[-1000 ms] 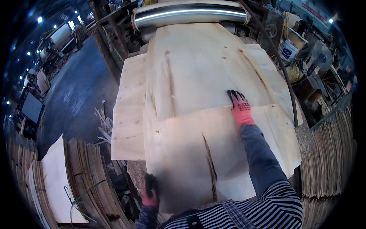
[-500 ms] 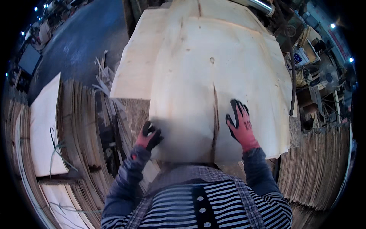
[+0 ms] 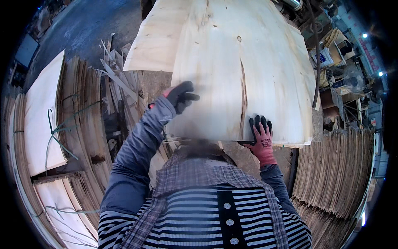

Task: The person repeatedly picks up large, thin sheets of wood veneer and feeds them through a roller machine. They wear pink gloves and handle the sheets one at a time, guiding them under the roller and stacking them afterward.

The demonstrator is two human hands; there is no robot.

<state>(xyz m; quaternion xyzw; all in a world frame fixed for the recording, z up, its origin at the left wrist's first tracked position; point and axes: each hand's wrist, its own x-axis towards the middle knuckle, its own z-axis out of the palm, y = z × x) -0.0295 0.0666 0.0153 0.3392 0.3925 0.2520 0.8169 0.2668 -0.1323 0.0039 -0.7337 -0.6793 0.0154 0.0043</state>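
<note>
A large pale wood veneer sheet (image 3: 215,83) with a dark lengthwise crack and a small knot lies in front of me on other sheets. My left hand (image 3: 181,96), in a pink and black work glove, hovers at the sheet's left edge. Its fingers are partly bent and apart, with nothing visible between them. At the near edge, right of the crack, my right hand (image 3: 262,141) lies with spread fingers flat on the veneer. The right thumb points left along that edge; whether it reaches under the sheet cannot be seen.
Another veneer sheet (image 3: 153,41) juts out at the left. Bundled veneer stacks stand at the left (image 3: 81,120) and right (image 3: 333,170). Wood scraps (image 3: 118,79) lie beside the pile. A dark bar (image 3: 317,58) runs along its right side, near a fan (image 3: 352,79).
My left hand has moved forward and slightly right along the sheet's left edge. My right hand has come back to the near edge. The view has shifted, and the sheet's near edge appears farther away.
</note>
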